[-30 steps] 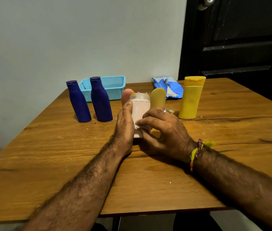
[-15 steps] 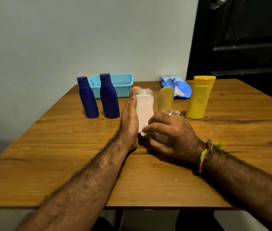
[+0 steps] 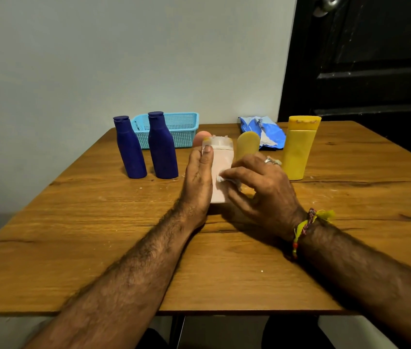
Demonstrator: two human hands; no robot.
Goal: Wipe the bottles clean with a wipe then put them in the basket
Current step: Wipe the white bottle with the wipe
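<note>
While both forearms reach in from the bottom of the frame, the wooden table [image 3: 78,260] fills most of the lower half, with a pale wall behind it and a dark door [image 3: 365,59] at upper right. At centre frame the left hand [image 3: 198,182] grips a pale pink bottle [image 3: 220,170] standing upright on the table, thumb laid flat up the bottle's front and palm against its left side; its other fingers are hidden behind. The right hand [image 3: 262,187] pinches a small white wipe [image 3: 227,179] in its fingertips and presses it against the bottle's right front face. That hand wears a ring and a yellow thread bracelet [image 3: 305,230] at the wrist. Right of centre stands a tall yellow bottle [image 3: 299,147], cap up, well apart from the hands. Left of centre two dark blue bottles [image 3: 146,147] stand side by side, near each other, just in front of the light blue basket [image 3: 181,127] at the table's far edge. A blue wipes packet [image 3: 262,131] lies at the far edge between the basket and the yellow bottle. Behind the hands a smaller rounded yellow bottle [image 3: 247,144] shows, lower part hidden by the right hand. A pink rounded top [image 3: 201,137] peeks out just behind the pale bottle; can't tell what it is.
</note>
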